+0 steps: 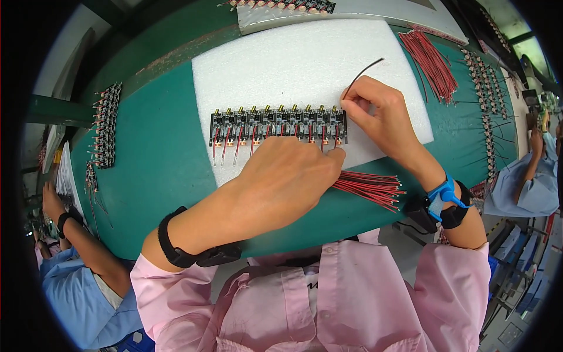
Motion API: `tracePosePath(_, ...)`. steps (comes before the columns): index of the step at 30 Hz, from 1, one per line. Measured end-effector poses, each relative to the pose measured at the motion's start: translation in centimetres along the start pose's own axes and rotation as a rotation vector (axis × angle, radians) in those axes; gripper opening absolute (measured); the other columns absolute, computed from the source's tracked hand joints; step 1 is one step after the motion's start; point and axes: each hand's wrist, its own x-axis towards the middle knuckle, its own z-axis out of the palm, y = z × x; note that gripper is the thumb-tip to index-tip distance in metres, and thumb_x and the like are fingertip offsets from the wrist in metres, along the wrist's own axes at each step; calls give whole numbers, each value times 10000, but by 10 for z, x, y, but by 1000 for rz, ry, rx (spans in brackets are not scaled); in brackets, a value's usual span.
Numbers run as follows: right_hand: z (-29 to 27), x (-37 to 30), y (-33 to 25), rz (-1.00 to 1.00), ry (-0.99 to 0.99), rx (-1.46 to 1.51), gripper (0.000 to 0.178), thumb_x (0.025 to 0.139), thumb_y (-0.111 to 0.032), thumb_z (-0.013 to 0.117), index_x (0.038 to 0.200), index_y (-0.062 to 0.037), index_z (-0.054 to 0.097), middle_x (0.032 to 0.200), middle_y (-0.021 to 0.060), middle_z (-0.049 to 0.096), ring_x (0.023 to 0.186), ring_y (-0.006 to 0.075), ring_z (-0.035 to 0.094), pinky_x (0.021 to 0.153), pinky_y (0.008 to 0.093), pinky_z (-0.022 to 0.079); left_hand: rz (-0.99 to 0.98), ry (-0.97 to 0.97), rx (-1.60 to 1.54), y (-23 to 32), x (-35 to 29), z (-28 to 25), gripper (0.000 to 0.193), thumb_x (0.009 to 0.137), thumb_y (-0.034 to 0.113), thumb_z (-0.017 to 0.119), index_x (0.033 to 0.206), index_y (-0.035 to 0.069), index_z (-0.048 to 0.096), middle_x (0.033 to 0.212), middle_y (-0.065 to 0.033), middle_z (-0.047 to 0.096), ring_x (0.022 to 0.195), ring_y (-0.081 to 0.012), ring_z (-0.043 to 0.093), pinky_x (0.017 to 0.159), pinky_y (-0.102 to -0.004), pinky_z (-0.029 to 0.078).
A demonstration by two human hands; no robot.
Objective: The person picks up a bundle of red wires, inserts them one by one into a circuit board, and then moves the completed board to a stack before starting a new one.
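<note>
We cannot see the tucked fingertips of the left hand (287, 170), or the lower middle of the board strip (278, 122) behind it. At one o'clock, the right hand (380, 110) hides the dark wire's (362, 73) lower end. At twelve, the upper edge crops a second strip (282, 5); at eight, we lose part of a co-worker's blue sleeve (88, 302) (the picture's round rim cuts it).

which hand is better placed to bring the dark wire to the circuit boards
Probably the right hand: it pinches the dark wire beside the circuit-board row, while the left hand overlaps the row's lower edge.
</note>
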Motion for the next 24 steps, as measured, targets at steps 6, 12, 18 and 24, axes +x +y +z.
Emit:
tracePosePath(6,1,-3,0,-32,4,-50,53,675,5,566,718,20,539,664,54,523,555,119,483,485,218,392,67,87,-40,0,-1,0,135,590,-11,483,715,-58,506,519,-169,516,496,-299,545,422,-375,407)
tracePosePath(12,0,-4,1,-103,1,-89,56,674,30,563,727,22,545,689,61,532,573,135,505,489,221,405,33,48,-27,0,-1,0,221,627,32,498,845,-2,515,541,-146,526,514,-296,535,438,-383,386)
tracePosePath(18,-1,-4,0,-108,-2,-81,71,665,46,568,726,19,542,693,61,531,577,136,502,493,219,403,28,52,-24,-1,-2,1,264,642,49,499,904,21,519,542,-134,526,516,-296,526,445,-389,370)
tracePosePath(24,0,-4,2,-95,1,-12,78,662,46,570,726,18,536,694,52,526,579,129,490,489,213,394,32,53,-26,-2,-2,3,243,649,51,490,888,19,519,534,-134,521,512,-296,524,445,-390,371)
